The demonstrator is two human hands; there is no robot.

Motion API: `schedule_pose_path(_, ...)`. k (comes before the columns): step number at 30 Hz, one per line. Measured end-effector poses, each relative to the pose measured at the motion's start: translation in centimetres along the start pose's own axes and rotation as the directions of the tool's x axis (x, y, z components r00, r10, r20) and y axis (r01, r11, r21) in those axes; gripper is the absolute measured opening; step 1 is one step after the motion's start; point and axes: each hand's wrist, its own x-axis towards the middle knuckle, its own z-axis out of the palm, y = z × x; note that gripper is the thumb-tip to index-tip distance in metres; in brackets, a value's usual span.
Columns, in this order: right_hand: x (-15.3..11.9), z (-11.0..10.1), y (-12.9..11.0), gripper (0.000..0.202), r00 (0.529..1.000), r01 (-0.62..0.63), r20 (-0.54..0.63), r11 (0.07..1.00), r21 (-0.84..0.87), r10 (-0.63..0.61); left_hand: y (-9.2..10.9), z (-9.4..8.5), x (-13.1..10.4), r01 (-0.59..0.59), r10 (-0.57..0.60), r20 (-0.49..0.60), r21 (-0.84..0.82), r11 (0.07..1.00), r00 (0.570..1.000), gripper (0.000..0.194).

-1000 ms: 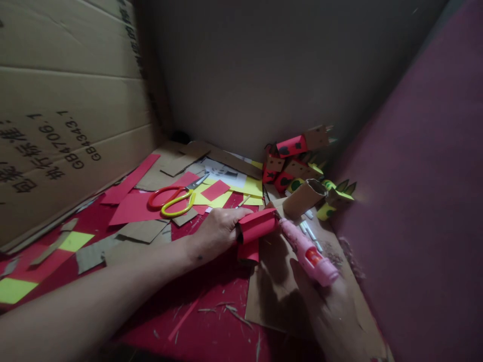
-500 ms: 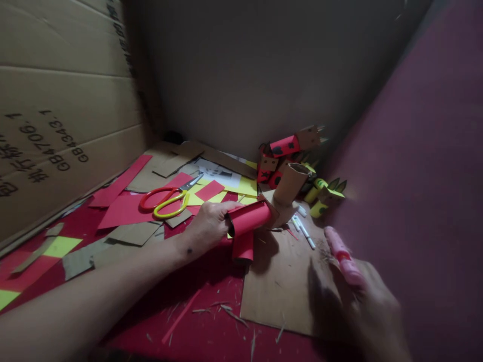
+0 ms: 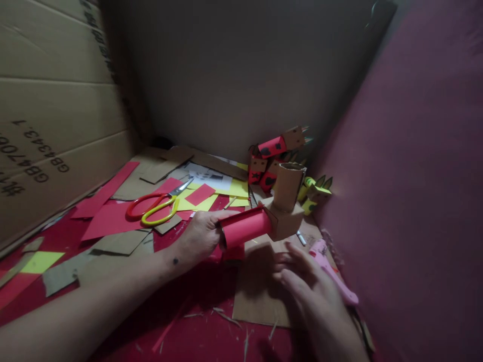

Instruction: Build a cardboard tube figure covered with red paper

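Observation:
My left hand (image 3: 202, 234) grips the near end of a red paper-covered tube (image 3: 247, 227), fingers wrapped round its edge. At the tube's far end sits a small cardboard box (image 3: 290, 222), and a plain cardboard tube (image 3: 290, 186) stands upright on that box. A second red tube (image 3: 233, 253) shows partly below the held one. My right hand (image 3: 307, 281) is empty, its fingers apart and slightly curled, just below the cardboard box. Beside it on the right lies a pink glue gun (image 3: 332, 271).
Red-and-yellow-handled scissors (image 3: 158, 207) lie on coloured paper to the left. A cardboard sheet (image 3: 260, 296) lies on the red table surface (image 3: 181, 322). Several decorated paper figures (image 3: 272, 147) stand at the back. A large printed carton (image 3: 56, 100) rises at left, a pink wall (image 3: 407, 201) at right.
My right hand has let go of the glue gun, which now lies at the right, and has moved left toward the cardboard box. The left hand still holds the red tube, lifted slightly.

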Motion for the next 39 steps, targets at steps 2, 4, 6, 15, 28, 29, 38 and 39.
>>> schedule_pose_path(2, 0.3, 3.1, -0.1, 0.039, 0.992, -0.113, 0.102, 0.881, 0.46, 0.074, 0.5, 0.4, -0.3, 0.013, -0.012, 0.025, -0.061, 0.998, 1.0, 0.036)
schedule_pose_path(4, 0.9, 5.3, -0.4, 0.03, 0.989, -0.149, 0.103, 0.674, 0.724, 0.108, 0.6, 0.8, -0.6, 0.009, -0.006, 0.04, -0.079, 0.997, 0.999, 0.038)
schedule_pose_path(6, 1.5, 6.5, -0.9, 0.032, 0.987, -0.126, 0.052, 0.52, 0.845, 0.154, 0.4, 1.0, -0.9, -0.029, 0.03, 0.024, -0.051, 0.998, 0.999, 0.044)
schedule_pose_path(15, 1.8, 7.1, -0.8, 0.026, 0.969, -0.185, 0.101, 0.39, 0.902, 0.227, 0.7, 1.0, -1.3, -0.147, 0.14, 0.107, 0.058, 0.987, 0.984, 0.05)
schedule_pose_path(28, 1.7, 6.7, -0.1, 0.029, 0.979, -0.185, 0.127, 0.432, 0.883, 0.16, 0.2, 0.6, -1.6, -0.373, 0.307, 0.279, 0.226, 0.9, 0.91, 0.057)
schedule_pose_path(29, 1.7, 6.7, -0.1, 0.029, 0.979, -0.182, 0.124, 0.435, 0.882, 0.159, 0.2, 0.5, -1.6, -0.386, 0.314, 0.293, 0.236, 0.892, 0.903, 0.058)
schedule_pose_path(38, 1.6, 6.8, -0.2, 0.03, 0.971, -0.205, 0.134, 0.406, 0.891, 0.198, 0.6, 0.2, -1.6, -0.488, 0.37, 0.339, 0.395, 0.779, 0.865, 0.058)
schedule_pose_path(39, 1.6, 6.8, -0.1, 0.03, 0.971, -0.208, 0.138, 0.406, 0.89, 0.196, 0.7, 0.2, -1.6, -0.489, 0.368, 0.34, 0.413, 0.768, 0.865, 0.057)
